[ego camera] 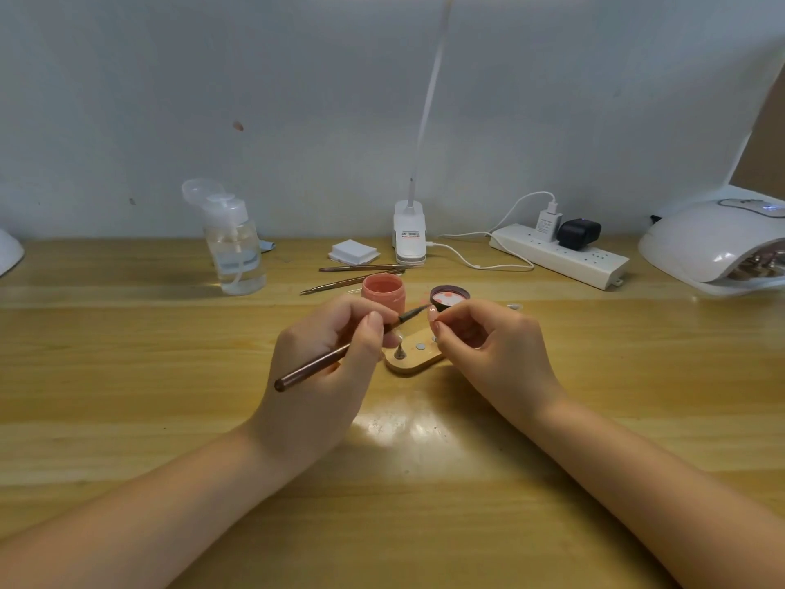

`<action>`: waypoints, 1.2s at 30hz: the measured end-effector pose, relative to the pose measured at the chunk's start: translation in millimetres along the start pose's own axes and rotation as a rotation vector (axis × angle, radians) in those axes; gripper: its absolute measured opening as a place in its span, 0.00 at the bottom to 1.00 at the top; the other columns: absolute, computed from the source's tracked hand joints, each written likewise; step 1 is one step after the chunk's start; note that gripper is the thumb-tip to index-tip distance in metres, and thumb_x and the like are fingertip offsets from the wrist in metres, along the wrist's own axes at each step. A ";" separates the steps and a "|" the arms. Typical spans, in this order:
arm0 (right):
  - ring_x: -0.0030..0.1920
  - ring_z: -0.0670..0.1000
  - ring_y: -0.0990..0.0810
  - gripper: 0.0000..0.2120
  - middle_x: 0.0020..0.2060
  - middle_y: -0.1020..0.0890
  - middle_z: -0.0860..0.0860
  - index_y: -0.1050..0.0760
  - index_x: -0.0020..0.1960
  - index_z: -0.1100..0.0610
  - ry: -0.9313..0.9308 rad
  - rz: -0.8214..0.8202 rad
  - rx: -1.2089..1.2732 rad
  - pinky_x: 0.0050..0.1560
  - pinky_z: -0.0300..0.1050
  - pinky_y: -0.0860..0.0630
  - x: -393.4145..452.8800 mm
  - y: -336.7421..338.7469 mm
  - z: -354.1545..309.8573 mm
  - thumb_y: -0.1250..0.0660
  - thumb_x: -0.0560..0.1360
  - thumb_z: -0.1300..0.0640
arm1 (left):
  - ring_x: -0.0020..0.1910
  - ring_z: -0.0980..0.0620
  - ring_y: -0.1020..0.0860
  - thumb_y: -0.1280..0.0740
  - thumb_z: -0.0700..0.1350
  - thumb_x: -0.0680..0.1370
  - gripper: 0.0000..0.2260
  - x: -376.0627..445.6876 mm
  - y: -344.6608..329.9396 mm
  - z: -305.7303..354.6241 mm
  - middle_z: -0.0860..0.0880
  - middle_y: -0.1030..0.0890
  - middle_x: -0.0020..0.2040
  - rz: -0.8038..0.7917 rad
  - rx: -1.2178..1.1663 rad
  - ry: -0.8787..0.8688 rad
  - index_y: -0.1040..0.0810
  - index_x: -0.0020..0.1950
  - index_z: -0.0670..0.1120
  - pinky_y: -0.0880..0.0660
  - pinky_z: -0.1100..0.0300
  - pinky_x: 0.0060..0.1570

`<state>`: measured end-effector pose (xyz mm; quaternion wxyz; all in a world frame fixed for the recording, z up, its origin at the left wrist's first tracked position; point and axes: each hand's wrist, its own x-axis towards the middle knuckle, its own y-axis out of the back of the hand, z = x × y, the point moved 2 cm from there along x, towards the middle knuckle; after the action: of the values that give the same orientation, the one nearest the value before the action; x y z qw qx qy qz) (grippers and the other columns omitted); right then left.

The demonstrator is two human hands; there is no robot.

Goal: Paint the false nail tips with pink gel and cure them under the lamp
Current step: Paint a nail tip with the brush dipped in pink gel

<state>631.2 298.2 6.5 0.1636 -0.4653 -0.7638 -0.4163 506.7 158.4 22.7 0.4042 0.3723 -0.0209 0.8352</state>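
We see the gel jar [382,293] left of its lid [449,296], the wooden stand [418,354] before them, tweezers [352,283] behind, the nail lamp [718,244] far right.

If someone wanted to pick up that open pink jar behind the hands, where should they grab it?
Probably around the side wall of the pink gel jar, coming from above and behind with fingers spread on either side. It stands upright with its lid off, so pinching the rim risks touching wet gel, and both hands and the brush crowd its near side.
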 end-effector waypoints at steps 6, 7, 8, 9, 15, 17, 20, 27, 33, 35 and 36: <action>0.36 0.46 0.19 0.02 0.35 0.16 0.50 0.17 0.44 0.58 -0.005 -0.005 0.014 0.41 0.43 0.22 0.2 0.0 0.5 0.28 0.72 0.62 | 0.39 0.57 0.18 0.39 0.43 0.76 0.08 -0.9 -1.5 -1.4 0.53 0.16 0.38 -0.038 -0.027 0.036 0.20 0.44 0.48 0.27 0.69 0.38; 0.36 0.45 0.19 0.02 0.35 0.16 0.49 0.17 0.45 0.58 -0.009 -0.005 0.017 0.41 0.42 0.22 0.3 0.1 0.7 0.28 0.72 0.62 | 0.39 0.56 0.19 0.40 0.45 0.76 0.09 -1.1 -0.9 -1.0 0.53 0.17 0.38 -0.029 -0.045 0.029 0.20 0.44 0.47 0.27 0.69 0.38; 0.36 0.45 0.19 0.02 0.35 0.16 0.49 0.17 0.45 0.58 -0.013 -0.007 0.021 0.40 0.41 0.22 0.3 0.2 0.8 0.28 0.72 0.62 | 0.39 0.56 0.19 0.40 0.46 0.75 0.10 -1.1 -0.5 -0.7 0.52 0.17 0.38 -0.022 -0.055 0.023 0.20 0.44 0.46 0.26 0.68 0.39; 0.36 0.45 0.19 0.02 0.35 0.17 0.49 0.17 0.45 0.58 -0.014 -0.009 0.026 0.40 0.40 0.22 0.4 0.2 0.8 0.28 0.72 0.62 | 0.40 0.56 0.19 0.40 0.47 0.76 0.11 -0.8 -0.5 -0.8 0.52 0.17 0.39 -0.018 -0.054 0.020 0.20 0.46 0.45 0.26 0.68 0.39; 0.36 0.44 0.19 0.03 0.35 0.17 0.48 0.17 0.45 0.56 -0.010 -0.017 0.045 0.39 0.35 0.23 0.3 -0.4 1.0 0.28 0.72 0.62 | 0.42 0.56 0.19 0.39 0.43 0.76 0.08 -1.1 -2.9 -2.3 0.53 0.17 0.39 -0.057 -0.002 0.052 0.19 0.46 0.46 0.27 0.67 0.39; 0.36 0.44 0.19 0.03 0.35 0.17 0.48 0.17 0.44 0.56 -0.017 -0.003 0.055 0.39 0.37 0.23 0.3 -0.5 1.9 0.28 0.72 0.63 | 0.39 0.57 0.20 0.39 0.45 0.75 0.09 -1.4 -1.3 -1.2 0.53 0.17 0.37 -0.032 -0.032 0.039 0.20 0.44 0.45 0.28 0.69 0.38; 0.36 0.45 0.20 0.03 0.34 0.17 0.48 0.17 0.44 0.56 -0.012 0.004 0.055 0.39 0.39 0.22 0.2 -0.9 1.8 0.28 0.72 0.63 | 0.43 0.56 0.19 0.39 0.45 0.78 0.09 -0.3 -1.1 -1.1 0.52 0.16 0.41 -0.021 -0.027 0.038 0.19 0.48 0.45 0.27 0.69 0.40; 0.36 0.45 0.20 0.03 0.35 0.17 0.49 0.17 0.45 0.57 -0.018 -0.011 0.054 0.40 0.40 0.22 0.2 0.3 1.0 0.28 0.72 0.62 | 0.42 0.55 0.19 0.39 0.41 0.74 0.09 1.1 1.3 -2.6 0.54 0.17 0.38 -0.009 0.016 0.066 0.19 0.44 0.48 0.26 0.67 0.40; 0.36 0.45 0.19 0.03 0.35 0.16 0.49 0.17 0.45 0.57 -0.027 -0.011 0.056 0.41 0.44 0.22 -0.1 -0.1 0.8 0.28 0.72 0.62 | 0.44 0.57 0.18 0.38 0.44 0.77 0.09 2.1 -2.1 -1.9 0.53 0.15 0.41 -0.046 0.019 0.073 0.18 0.50 0.47 0.27 0.70 0.42; 0.36 0.46 0.19 0.03 0.35 0.16 0.49 0.17 0.45 0.57 -0.025 -0.014 0.053 0.41 0.45 0.22 -0.1 -0.5 0.5 0.28 0.72 0.62 | 0.44 0.58 0.18 0.39 0.44 0.77 0.10 2.5 -0.6 -3.8 0.53 0.15 0.40 -0.015 -0.005 0.104 0.18 0.48 0.47 0.27 0.70 0.42; 0.36 0.46 0.20 0.03 0.35 0.16 0.49 0.17 0.45 0.57 -0.023 -0.013 0.051 0.41 0.45 0.22 -0.1 -0.3 0.4 0.28 0.72 0.62 | 0.45 0.58 0.18 0.39 0.44 0.77 0.10 2.8 0.3 -4.2 0.54 0.15 0.40 0.004 -0.016 0.107 0.18 0.48 0.47 0.27 0.70 0.43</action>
<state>631.0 298.4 6.1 0.1637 -0.4608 -0.7790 -0.3925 502.9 161.5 21.5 0.4059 0.3237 -0.0069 0.8546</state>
